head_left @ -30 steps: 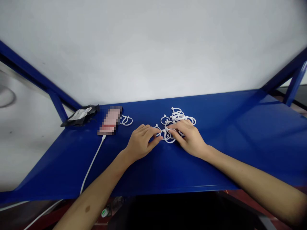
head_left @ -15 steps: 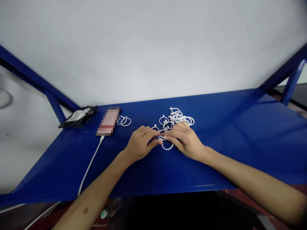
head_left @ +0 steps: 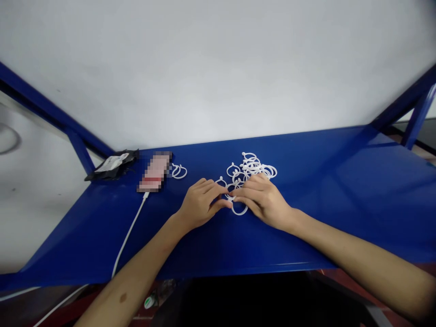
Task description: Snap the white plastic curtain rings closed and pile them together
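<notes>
My left hand (head_left: 200, 204) is curled, its thumb and index finger coming together at the side of a white curtain ring (head_left: 240, 214). From the other side, my right hand (head_left: 264, 197) pinches the same ring, which hangs in a loop below the fingertips. The exact point of contact is partly hidden by the fingers. Just behind both hands lies a pile of several similar white rings (head_left: 250, 165) with small knobs, and the right hand covers part of it. A couple of separate rings (head_left: 179, 171) lie farther left, beside a phone.
The blue table (head_left: 327, 181) runs to a pale wall at the back. A blurred-out phone (head_left: 155, 172) lies at left with a white cable (head_left: 131, 229) running off the front edge. A black plastic packet (head_left: 112, 165) rests near the left blue frame post (head_left: 81, 152).
The ring's loop between my hands has shifted slightly down and right. Both hands keep nearly the same pose, and the whole view has moved a little.
</notes>
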Tool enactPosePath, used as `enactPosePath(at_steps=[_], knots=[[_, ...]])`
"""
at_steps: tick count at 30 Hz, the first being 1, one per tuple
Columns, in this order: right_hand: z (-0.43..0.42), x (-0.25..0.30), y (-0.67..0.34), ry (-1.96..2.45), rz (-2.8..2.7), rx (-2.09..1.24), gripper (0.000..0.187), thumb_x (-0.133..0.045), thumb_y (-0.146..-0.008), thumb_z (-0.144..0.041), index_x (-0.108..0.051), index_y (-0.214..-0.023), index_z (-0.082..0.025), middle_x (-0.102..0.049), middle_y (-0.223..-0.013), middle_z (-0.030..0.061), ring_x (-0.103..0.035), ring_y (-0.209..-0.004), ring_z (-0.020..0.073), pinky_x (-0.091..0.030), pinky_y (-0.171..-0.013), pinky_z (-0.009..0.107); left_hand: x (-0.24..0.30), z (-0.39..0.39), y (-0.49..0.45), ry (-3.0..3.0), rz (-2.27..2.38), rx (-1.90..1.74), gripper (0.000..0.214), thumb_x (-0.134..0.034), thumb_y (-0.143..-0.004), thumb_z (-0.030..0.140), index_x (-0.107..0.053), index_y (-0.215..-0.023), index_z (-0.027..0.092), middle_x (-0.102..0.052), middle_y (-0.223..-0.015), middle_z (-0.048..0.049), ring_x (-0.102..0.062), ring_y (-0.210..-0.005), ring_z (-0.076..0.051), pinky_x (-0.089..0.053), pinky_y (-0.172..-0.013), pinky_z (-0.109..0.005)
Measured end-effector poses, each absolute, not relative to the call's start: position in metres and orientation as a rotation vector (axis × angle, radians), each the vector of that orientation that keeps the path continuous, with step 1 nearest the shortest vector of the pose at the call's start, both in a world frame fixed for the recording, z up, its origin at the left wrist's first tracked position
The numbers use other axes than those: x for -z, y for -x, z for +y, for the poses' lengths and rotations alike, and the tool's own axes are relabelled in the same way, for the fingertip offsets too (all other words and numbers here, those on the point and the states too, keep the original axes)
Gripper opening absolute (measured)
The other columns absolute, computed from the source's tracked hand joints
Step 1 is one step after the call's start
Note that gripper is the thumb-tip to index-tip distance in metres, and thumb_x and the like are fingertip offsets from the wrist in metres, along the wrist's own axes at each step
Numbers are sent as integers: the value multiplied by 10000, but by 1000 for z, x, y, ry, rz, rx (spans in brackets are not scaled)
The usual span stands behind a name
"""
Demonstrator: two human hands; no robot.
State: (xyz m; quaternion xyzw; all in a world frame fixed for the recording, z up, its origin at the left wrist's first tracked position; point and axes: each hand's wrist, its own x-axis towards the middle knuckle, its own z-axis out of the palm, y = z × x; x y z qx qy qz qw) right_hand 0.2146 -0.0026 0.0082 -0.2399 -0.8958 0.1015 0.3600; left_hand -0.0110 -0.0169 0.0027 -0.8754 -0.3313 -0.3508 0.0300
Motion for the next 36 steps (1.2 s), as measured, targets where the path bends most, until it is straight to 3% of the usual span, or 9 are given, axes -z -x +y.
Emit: enactPosePath(at_steps=[15, 19, 22, 29, 36], knots=[[-7, -11, -212, 465, -2384, -103, 314, -393, -1042, -172, -703, -1034, -124, -641, -747, 50, -470, -665, 162, -379, -629, 309, 1, -22, 3, 2743, -1054, 1135, 409, -367, -1058, 321, -578, -737, 183, -656, -656, 4, -506, -585, -132, -344, -637, -331], [-6, -9, -210, 494, -2385, -16, 307, -405, -1043, -201, -701, -1072, -129, -635, -745, 50, -477, -681, 169, -377, -630, 310, 2, -17, 7, 2746, -1160, 1107, 445, -373, -1053, 401, -601, -732, 193, -659, -667, 3, -532, -623, -142, -363, -664, -332], [-1, -7, -210, 651, -2320, -47, 302, -432, -1043, -254, -699, -1111, -131, -644, -780, 57, -501, -699, 169, -392, -652, 310, 0, -8, 17, 2665, -1354, 992, 458, -364, -1035, 490, -642, -815, 201, -690, -762, -17, -581, -723, -170, -407, -727, -338], [21, 2, -219, 956, -2207, -43, 280, -478, -1023, -288, -732, -1089, -191, -662, -872, 74, -476, -808, 209, -397, -770, 360, 7, 16, 69, 2037, -1909, 441, 346, -505, -967, 448, -661, -1070, 157, -651, -1030, -135, -568, -991, -313, -449, -849, -429], [33, 9, -223, 1064, -2198, 100, 290, -506, -998, -298, -730, -1163, -214, -622, -975, 118, -444, -869, 250, -387, -751, 399, 17, 20, 92, 1995, -1865, 299, 283, -479, -953, 341, -687, -863, 171, -641, -924, -154, -537, -917, -333, -440, -769, -456]])
